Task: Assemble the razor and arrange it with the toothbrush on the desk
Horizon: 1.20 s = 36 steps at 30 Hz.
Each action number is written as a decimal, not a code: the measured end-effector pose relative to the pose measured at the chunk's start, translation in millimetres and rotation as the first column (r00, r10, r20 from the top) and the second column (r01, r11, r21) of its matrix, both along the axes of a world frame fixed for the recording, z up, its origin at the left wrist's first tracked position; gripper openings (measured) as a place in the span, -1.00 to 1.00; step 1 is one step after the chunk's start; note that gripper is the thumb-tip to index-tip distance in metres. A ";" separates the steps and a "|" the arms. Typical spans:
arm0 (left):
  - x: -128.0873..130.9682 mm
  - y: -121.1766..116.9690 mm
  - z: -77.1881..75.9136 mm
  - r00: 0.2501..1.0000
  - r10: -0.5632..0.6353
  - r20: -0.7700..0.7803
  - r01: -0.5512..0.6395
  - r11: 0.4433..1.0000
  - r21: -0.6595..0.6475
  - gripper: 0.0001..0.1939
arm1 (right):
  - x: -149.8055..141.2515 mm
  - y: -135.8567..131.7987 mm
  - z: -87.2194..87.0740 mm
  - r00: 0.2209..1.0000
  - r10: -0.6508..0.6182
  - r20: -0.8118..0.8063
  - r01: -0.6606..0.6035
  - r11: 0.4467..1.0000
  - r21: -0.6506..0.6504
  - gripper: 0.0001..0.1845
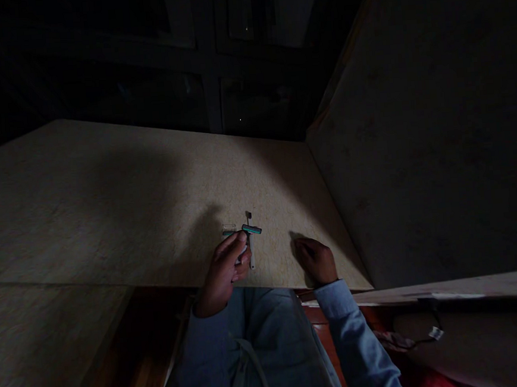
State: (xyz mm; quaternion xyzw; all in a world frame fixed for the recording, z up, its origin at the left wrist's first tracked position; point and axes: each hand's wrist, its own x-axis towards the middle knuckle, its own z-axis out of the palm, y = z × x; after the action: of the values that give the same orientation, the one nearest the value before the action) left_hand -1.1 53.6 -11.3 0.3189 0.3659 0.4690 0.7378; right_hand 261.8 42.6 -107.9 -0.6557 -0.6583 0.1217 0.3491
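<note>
My left hand [231, 267] is closed around the handle of a razor [252, 230], just above the table's near edge. The razor's dark head with a teal strip points away from me and sticks out past my thumb. Under it lies a thin tool [251, 256] with a pale handle and a small dark tip, partly covered by the razor and my fingers. A small clear plastic piece [229, 227] sits just left of the razor head, with a dark teal-edged strip beside it. Apart from these, my right hand [318, 261] rests on the tabletop, fingers curled in; its palm is hidden.
The pale speckled tabletop [150, 184] is dimly lit, with shadows across it. A dark panel [425, 144] rises along its right side. Dark framed panes [143, 95] stand behind. A cable with a white tag [436, 333] lies at lower right.
</note>
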 end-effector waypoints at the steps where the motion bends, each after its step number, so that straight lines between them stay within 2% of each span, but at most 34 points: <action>1: 1.1 -1.4 0.9 1.000 0.006 -0.029 -0.006 1.000 0.009 -0.49 | -0.2 -0.1 -0.2 1.000 -0.004 0.000 0.004 1.000 0.000 -0.60; 6: 4.1 -7.7 3.7 0.986 0.042 -0.164 -0.028 0.996 0.086 -0.43 | -0.9 -1.7 1.2 0.999 -0.005 -0.033 0.005 1.000 0.006 -0.63; 9: 2.8 -9.7 1.3 0.971 0.090 -0.220 -0.052 0.983 0.173 -0.47 | -1.8 -3.2 2.2 0.997 -0.014 -0.076 0.014 1.000 0.007 -0.62; 13: -1.1 -10.3 -2.6 0.958 0.148 -0.246 -0.084 0.964 0.251 -0.51 | -11.9 -7.8 3.2 0.968 -0.060 -0.242 0.062 0.998 0.001 -0.62; 16: -4.2 -10.4 -2.0 0.945 0.164 -0.283 -0.079 0.955 0.287 -0.53 | -32.6 -16.3 10.6 0.881 -0.101 -0.463 0.117 0.993 0.005 -0.61; 19: -6.1 -10.7 0.9 0.926 0.185 -0.330 -0.075 0.945 0.319 -0.58 | -61.1 -26.6 31.0 0.781 -0.063 -0.622 0.090 0.996 0.013 -0.65; 21: -6.0 -10.9 3.0 0.920 0.183 -0.348 -0.065 0.943 0.326 -0.59 | -79.2 -30.7 50.5 0.707 0.029 -0.706 0.008 0.999 0.049 -0.63; 24: -4.6 -11.1 4.9 0.921 0.155 -0.357 -0.037 0.948 0.317 -0.50 | -98.3 -28.8 79.1 0.596 0.213 -0.774 -0.147 0.977 0.156 -0.51; 27: -3.9 -11.7 5.1 0.928 0.132 -0.349 -0.018 0.950 0.312 -0.49 | -106.6 -21.7 96.7 0.566 0.280 -0.775 -0.234 0.956 0.174 -0.53; 31: -4.9 -13.5 5.4 0.941 0.080 -0.329 0.019 0.958 0.286 -0.52 | -107.8 -16.1 100.4 0.541 0.279 -0.793 -0.255 0.953 0.162 -0.63; 36: 0.1 -15.5 7.4 0.977 0.031 -0.213 0.013 0.979 0.205 -0.57 | -104.3 -18.0 95.5 0.491 0.272 -0.827 -0.241 0.955 0.171 -0.60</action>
State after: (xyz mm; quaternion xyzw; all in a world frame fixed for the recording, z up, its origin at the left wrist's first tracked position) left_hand -1.0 38.1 -3.9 0.4403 0.3946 0.4704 0.6551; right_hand 157.4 24.7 -12.4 -0.4041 -0.4996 0.4624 0.6110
